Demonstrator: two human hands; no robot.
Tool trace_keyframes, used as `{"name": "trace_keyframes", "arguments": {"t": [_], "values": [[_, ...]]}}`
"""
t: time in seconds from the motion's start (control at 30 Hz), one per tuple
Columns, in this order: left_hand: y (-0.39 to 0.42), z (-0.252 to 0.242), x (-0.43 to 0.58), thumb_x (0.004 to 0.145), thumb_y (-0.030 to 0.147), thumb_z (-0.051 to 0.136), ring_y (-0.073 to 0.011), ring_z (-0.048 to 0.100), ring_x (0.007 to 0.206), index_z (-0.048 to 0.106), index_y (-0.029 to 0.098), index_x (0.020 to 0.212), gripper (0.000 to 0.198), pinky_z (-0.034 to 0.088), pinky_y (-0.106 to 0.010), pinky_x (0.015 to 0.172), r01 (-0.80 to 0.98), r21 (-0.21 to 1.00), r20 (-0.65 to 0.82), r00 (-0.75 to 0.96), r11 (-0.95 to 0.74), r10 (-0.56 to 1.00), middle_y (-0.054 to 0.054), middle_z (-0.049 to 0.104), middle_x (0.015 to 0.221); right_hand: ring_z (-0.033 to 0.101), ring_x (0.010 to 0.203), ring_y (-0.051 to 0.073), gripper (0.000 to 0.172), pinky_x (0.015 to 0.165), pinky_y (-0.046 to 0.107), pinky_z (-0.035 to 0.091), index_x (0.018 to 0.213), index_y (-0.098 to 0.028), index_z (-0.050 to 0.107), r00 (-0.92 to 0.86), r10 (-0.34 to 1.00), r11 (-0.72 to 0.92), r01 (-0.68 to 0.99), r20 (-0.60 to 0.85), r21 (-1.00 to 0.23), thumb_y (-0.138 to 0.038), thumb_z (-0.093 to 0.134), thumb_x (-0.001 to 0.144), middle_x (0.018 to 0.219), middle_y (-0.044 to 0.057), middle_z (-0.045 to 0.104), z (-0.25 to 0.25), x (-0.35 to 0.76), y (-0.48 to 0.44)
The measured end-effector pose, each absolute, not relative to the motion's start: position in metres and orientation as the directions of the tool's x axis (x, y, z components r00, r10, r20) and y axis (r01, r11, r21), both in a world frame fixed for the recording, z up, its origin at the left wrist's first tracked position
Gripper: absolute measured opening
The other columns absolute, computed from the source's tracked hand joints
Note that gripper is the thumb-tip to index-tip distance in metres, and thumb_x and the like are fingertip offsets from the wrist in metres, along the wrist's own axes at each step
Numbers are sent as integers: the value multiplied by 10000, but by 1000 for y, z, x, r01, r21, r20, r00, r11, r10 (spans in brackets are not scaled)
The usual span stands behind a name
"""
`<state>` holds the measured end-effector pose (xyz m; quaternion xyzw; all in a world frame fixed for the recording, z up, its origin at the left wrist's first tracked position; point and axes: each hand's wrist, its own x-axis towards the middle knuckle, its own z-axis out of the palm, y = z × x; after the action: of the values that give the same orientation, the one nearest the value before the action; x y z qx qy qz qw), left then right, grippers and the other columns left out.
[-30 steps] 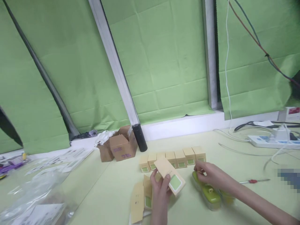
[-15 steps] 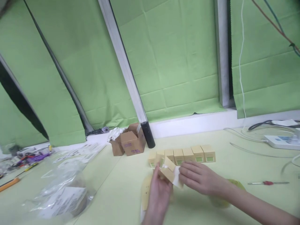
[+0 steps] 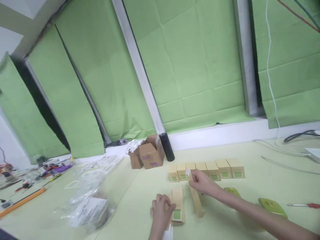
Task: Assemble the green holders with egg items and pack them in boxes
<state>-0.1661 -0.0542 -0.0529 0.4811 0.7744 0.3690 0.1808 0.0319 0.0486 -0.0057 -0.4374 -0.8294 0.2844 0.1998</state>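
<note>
1. Row of small boxes (image 3: 212,168): on the bench (image 3: 135,196).
2. Gripped box (image 3: 196,200): in the right hand (image 3: 202,183), between six and seven o'clock from the row.
3. Near box (image 3: 177,207): three o'clock from the left hand (image 3: 162,210).
4. Carton (image 3: 151,155): ten o'clock from the row's left end; cylinder (image 3: 167,147) at its two.
5. Plastic bag (image 3: 90,210): eight o'clock from that end.
6. Tubs (image 3: 273,206), then screwdriver (image 3: 312,205): four o'clock from mid-row.

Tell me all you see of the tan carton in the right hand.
The tan carton looks like thin card, with a white piece at its upper end. Its narrow side shows, slanting down to the right. The right hand grips it near the top; whether its lower end touches the table is unclear.
</note>
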Motion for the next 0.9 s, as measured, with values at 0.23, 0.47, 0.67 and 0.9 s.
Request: {"name": "trace_keyframes", "arguments": {"t": [0.23, 0.47, 0.67, 0.9], "values": [[-45, -59, -187, 867, 608, 43, -215, 555, 708, 589, 177, 738, 707, 449, -349, 733, 614, 765, -4, -299, 195, 954, -47, 574, 687, 615, 970, 207, 277, 823, 418, 517, 1149, -162, 570, -669, 744, 433, 476, 5, -766, -315, 563, 918, 1158, 69, 602, 0, -41, 13], [-49, -73, -190, 755, 523, 546, -259, 524, 1009, 304, 67, 1377, 808, 393, -383, 946, 667, 712, 42, -351, 219, 935, -134, 535, 1066, 641, 873, 179, 262, 737, 365, 549, 1140, -154, 566, -720, 693, 317, 341, -29, -885, -299, 562, 922, 1080, 56, 628, -11, -33, 8], [-56, -60, -171, 838, 261, 410, -228, 454, 1142, 397, 270, 1377, 539, 302, -364, 1044, 787, 608, 105, -214, 108, 971, -81, 486, 1200, 652, 868, 145, 242, 751, 312, 539, 1124, -144, 541, -632, 766, 429, 361, 121, -828, -137, 366, 957, 1074, 71, 626, 15, 69, 67], [-54, -8, -135, 852, 429, 393, -314, 418, 1248, 611, 253, 1188, 437, 274, -480, 1040, 898, 428, 166, -195, 108, 967, -118, 525, 1311, 538, 1121, 258, 312, 928, 495, 445, 1181, -168, 554, -533, 828, 533, 653, 174, -538, -276, 599, 892, 1262, 80, 542, 21, 188, 139]]}}
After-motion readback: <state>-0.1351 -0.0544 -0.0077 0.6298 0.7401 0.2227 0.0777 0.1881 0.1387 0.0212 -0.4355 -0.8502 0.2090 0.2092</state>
